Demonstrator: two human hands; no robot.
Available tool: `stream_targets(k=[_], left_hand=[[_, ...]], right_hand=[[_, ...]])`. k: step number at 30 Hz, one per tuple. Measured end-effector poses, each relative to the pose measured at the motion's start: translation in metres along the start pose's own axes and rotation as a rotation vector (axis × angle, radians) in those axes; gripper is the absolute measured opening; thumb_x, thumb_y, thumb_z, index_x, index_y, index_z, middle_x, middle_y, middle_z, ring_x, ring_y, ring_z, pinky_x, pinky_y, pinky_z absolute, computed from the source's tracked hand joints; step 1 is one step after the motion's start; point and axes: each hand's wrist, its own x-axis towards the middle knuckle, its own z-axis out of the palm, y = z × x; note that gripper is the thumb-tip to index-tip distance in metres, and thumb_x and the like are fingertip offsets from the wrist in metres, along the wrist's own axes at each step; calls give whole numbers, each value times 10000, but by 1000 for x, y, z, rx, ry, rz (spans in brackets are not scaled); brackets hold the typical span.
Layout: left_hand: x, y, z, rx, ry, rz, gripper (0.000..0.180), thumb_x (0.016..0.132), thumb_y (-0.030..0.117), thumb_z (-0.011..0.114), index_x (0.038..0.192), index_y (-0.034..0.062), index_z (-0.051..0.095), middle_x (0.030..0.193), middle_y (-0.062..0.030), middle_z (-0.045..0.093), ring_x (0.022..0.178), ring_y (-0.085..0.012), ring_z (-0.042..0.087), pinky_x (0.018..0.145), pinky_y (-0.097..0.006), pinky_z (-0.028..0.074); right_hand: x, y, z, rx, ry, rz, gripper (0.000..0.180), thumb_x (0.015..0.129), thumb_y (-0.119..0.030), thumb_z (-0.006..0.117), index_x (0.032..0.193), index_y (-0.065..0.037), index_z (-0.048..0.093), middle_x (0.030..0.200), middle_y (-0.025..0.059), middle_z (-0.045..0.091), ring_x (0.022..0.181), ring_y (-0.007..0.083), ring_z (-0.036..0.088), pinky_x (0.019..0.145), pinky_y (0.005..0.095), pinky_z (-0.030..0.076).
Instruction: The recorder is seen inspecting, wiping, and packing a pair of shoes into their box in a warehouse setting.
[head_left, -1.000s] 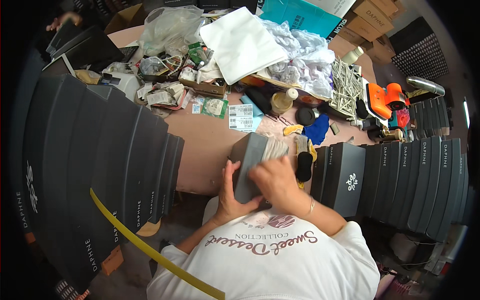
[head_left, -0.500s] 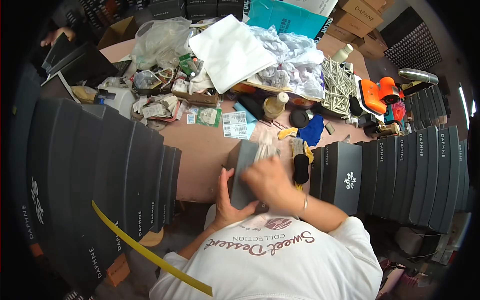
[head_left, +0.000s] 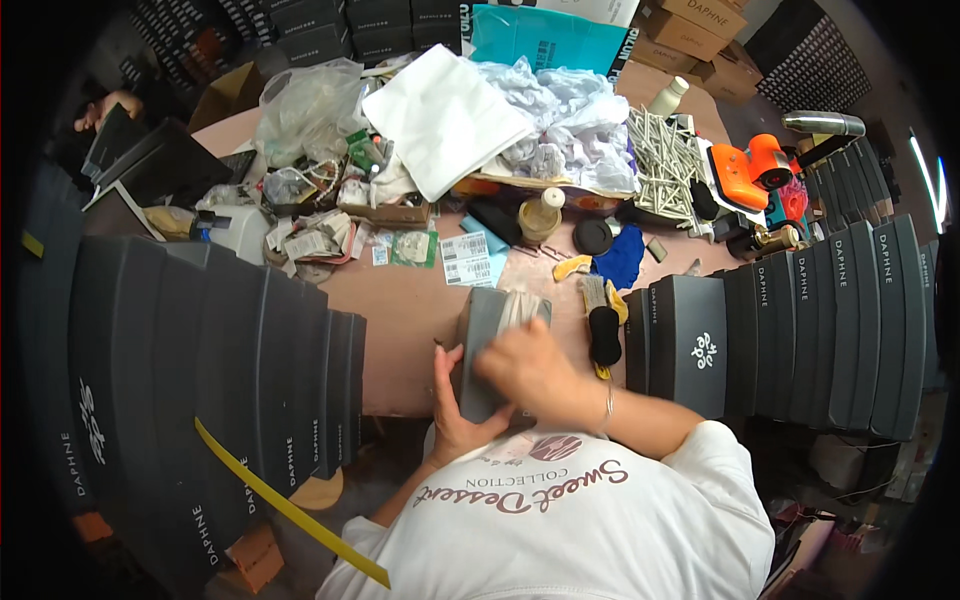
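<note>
A cluttered pinkish worktable point(head_left: 410, 310) fills the middle of the frame, hemmed in by dark stock on both sides. Along the left edge, a fanned row of flat dark grey boxes point(head_left: 200, 350) stands on end, with a yellow strip point(head_left: 285, 505) slanting across the lower ones. In the upper left another person's hand point(head_left: 105, 105) rests on a dark open box. Moving toward the centre top, a clear plastic bag point(head_left: 310, 95), a folded white sheet point(head_left: 440, 115) and crumpled tissue paper point(head_left: 570, 115) lie heaped, with small labels and packets scattered below them.

At lower centre the person holds a dark grey box point(head_left: 485, 345) upright just above the table's near edge. The left hand point(head_left: 455, 405) is clasped around its lower left side, thumb up along the edge. The right hand point(head_left: 525, 365) lies across the box's front, fingers curled and pressing a pale cloth point(head_left: 520, 305) against its top; whether it grips the cloth fully I cannot tell.

Just right of the box lies a black-handled brush point(head_left: 602, 325) beside a blue cloth point(head_left: 620, 260). Further right stands another row of dark boxes point(head_left: 800, 320), and an orange tool point(head_left: 750, 170) sits in the upper right.
</note>
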Motion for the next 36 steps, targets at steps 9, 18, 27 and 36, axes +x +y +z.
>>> stream_targets(k=[9, 18, 27, 36], left_hand=[[-4, -6, 2, -40, 7, 3, 1184, 628, 88, 847, 1496, -25, 51, 1396, -245, 384, 1271, -346, 431, 1065, -427, 357], [-4, -8, 3, -54, 1, -58, 1186, 648, 102, 849, 1503, -3, 33, 1412, -220, 356, 1299, -316, 405, 1087, -416, 329], [3, -1, -9, -562, 181, -231, 871, 943, 466, 534, 1531, 71, 28, 1440, -218, 344, 1321, -320, 383, 1122, -445, 263], [94, -78, -6, -447, -61, -197, 594, 1048, 430, 278, 1537, 128, 131, 1458, -200, 381, 1344, -309, 384, 1128, -435, 288]], right_hand=[[1, 3, 5, -8, 53, -8, 67, 731, -154, 609, 797, -146, 617, 740, 13, 517, 752, 190, 556, 719, 376, 372], [38, 62, 17, -218, -36, 115, 80, 779, -161, 591, 813, -155, 662, 814, 25, 600, 841, 217, 586, 758, 411, 392], [-26, 204, 40, -91, 39, 553, 172, 863, -209, 609, 835, -49, 668, 950, 155, 660, 799, 349, 653, 674, 432, 511], [-156, 65, 64, 825, -115, 637, 859, 825, -222, 728, 1493, -28, 225, 1379, 226, 447, 1156, 311, 540, 959, 382, 448]])
